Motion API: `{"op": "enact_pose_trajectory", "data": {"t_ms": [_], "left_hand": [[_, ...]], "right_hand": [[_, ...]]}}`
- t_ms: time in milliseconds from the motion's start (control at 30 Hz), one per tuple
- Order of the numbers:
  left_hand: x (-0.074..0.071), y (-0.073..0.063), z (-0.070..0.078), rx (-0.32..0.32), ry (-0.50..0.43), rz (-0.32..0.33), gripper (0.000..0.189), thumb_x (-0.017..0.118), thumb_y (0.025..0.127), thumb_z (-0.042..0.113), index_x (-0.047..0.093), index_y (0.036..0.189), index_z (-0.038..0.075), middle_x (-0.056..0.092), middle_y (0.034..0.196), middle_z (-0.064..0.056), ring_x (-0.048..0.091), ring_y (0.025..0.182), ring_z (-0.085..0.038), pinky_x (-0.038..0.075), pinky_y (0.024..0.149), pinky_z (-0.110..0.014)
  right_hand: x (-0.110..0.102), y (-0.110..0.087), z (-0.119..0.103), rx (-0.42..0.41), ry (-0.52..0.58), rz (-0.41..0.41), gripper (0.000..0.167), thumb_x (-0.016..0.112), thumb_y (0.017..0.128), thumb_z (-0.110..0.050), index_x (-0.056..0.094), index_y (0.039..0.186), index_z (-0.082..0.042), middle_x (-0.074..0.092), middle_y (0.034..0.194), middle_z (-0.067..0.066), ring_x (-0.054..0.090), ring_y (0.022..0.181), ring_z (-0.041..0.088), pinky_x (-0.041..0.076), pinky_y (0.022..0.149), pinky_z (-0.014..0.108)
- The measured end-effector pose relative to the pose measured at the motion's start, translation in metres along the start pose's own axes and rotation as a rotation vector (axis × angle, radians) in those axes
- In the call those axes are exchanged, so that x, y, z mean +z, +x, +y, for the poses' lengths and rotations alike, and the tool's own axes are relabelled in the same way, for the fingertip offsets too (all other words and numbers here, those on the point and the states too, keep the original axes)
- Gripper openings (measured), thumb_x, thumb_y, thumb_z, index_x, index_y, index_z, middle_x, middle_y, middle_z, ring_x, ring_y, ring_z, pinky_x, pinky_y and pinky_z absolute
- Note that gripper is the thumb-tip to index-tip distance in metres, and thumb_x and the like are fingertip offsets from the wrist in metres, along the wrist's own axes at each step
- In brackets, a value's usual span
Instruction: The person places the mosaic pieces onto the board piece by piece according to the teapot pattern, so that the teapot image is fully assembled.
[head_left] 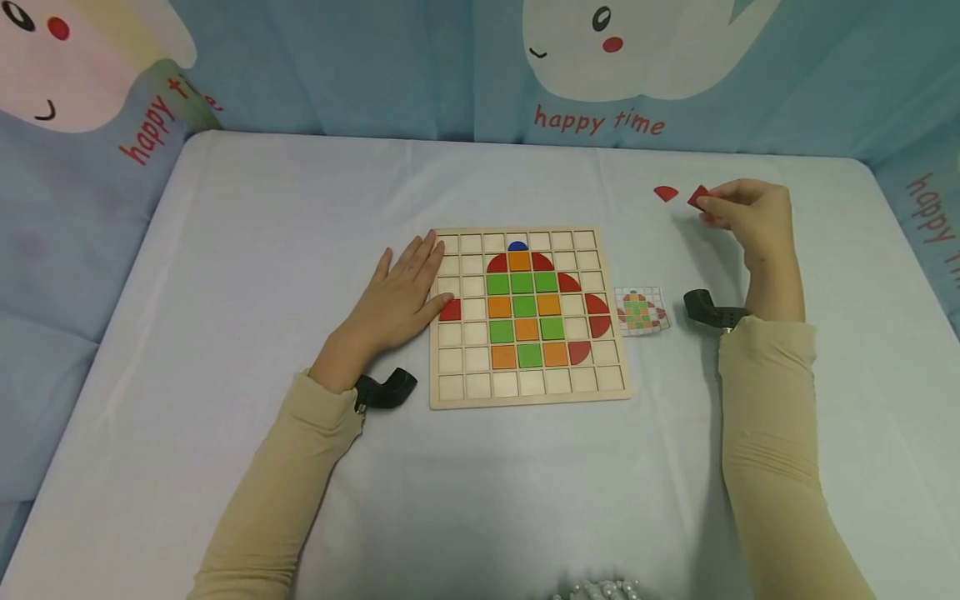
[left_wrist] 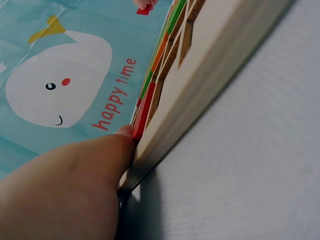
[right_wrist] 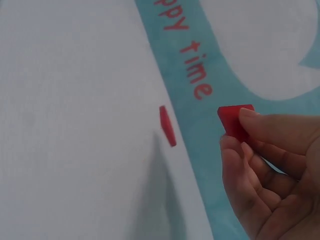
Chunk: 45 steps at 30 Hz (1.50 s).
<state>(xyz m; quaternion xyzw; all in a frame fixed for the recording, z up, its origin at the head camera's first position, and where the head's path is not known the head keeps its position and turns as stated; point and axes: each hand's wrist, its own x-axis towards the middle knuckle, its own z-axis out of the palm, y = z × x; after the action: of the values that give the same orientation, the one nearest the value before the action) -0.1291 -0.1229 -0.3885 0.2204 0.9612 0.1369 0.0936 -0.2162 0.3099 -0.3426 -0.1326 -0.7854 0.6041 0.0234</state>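
Observation:
A wooden grid board [head_left: 531,403] lies on the table with green, orange, red and blue tiles set in its cells. My left hand [head_left: 393,300] rests along the board's left edge with its fingers stretched out. Its thumb reaches over the frame beside a red tile [head_left: 450,311] in the leftmost column; the left wrist view shows the thumb [left_wrist: 112,150] right at that tile. Off to the far right, my right hand [head_left: 750,217] pinches a red tile [right_wrist: 234,120] between thumb and fingers, above the table. Left of it, a red quarter-round tile [head_left: 666,193] lies on the cloth.
A small printed pattern card [head_left: 641,311] lies against the board's right side. The white-covered table [head_left: 300,200] meets a blue cartoon curtain [head_left: 360,75] at its far edge. Something with pearl-like beads [head_left: 600,590] shows at the bottom edge.

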Motion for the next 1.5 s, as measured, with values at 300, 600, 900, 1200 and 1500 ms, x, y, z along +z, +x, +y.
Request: {"op": "enact_pose_trajectory", "data": {"t_ms": [300, 600, 900, 1200, 1500], "left_hand": [[0.001, -0.001, 0.000, 0.001, 0.001, -0.004, 0.072, 0.035, 0.100, 0.043, 0.002, 0.152, 0.005, -0.003, 0.158, -0.009, -0.004, 0.144, -0.024, -0.007, 0.112, -0.047], [0.002, 0.000, 0.000, 0.003, 0.001, -0.006, 0.072, 0.035, 0.100, 0.044, 0.002, 0.152, 0.005, -0.003, 0.158, -0.009, -0.004, 0.144, -0.024, -0.007, 0.112, -0.047], [0.002, 0.001, -0.001, 0.002, -0.001, -0.014, 0.073, 0.034, 0.101, 0.045, 0.001, 0.152, 0.006, -0.005, 0.158, -0.008, -0.006, 0.144, -0.022, -0.008, 0.112, -0.046], [0.001, 0.002, -0.003, 0.004, 0.013, -0.011, 0.073, 0.033, 0.100, 0.046, 0.000, 0.152, 0.007, -0.006, 0.158, -0.007, -0.006, 0.144, -0.022, -0.008, 0.112, -0.046], [0.000, 0.001, -0.003, 0.008, 0.006, -0.019, 0.073, 0.033, 0.101, 0.045, -0.001, 0.152, 0.006, -0.006, 0.158, -0.008, -0.006, 0.144, -0.023, -0.009, 0.112, -0.046]], "right_hand": [[0.014, -0.016, -0.021, -0.061, 0.182, -0.107, 0.004, 0.072, 0.081, 0.000, 0.070, 0.078, -0.002, 0.064, 0.081, 0.005, 0.067, 0.061, 0.013, 0.053, 0.062, 0.019], [0.041, -0.034, -0.040, -0.138, 0.094, -0.233, 0.006, 0.067, 0.084, 0.002, 0.070, 0.081, -0.002, 0.066, 0.083, 0.005, 0.066, 0.064, 0.015, 0.053, 0.064, 0.018], [0.070, -0.052, -0.051, -0.168, -0.107, -0.302, 0.010, 0.066, 0.086, -0.004, 0.068, 0.091, 0.004, 0.068, 0.080, 0.004, 0.067, 0.068, 0.015, 0.053, 0.066, 0.019], [0.103, -0.072, -0.054, -0.238, -0.252, -0.463, 0.017, 0.066, 0.088, -0.007, 0.067, 0.095, 0.008, 0.068, 0.079, 0.001, 0.065, 0.070, 0.019, 0.052, 0.069, 0.021], [0.131, -0.090, -0.050, -0.230, -0.315, -0.586, 0.010, 0.067, 0.086, -0.006, 0.070, 0.092, 0.003, 0.067, 0.083, 0.008, 0.060, 0.076, 0.031, 0.052, 0.068, 0.030]]}}
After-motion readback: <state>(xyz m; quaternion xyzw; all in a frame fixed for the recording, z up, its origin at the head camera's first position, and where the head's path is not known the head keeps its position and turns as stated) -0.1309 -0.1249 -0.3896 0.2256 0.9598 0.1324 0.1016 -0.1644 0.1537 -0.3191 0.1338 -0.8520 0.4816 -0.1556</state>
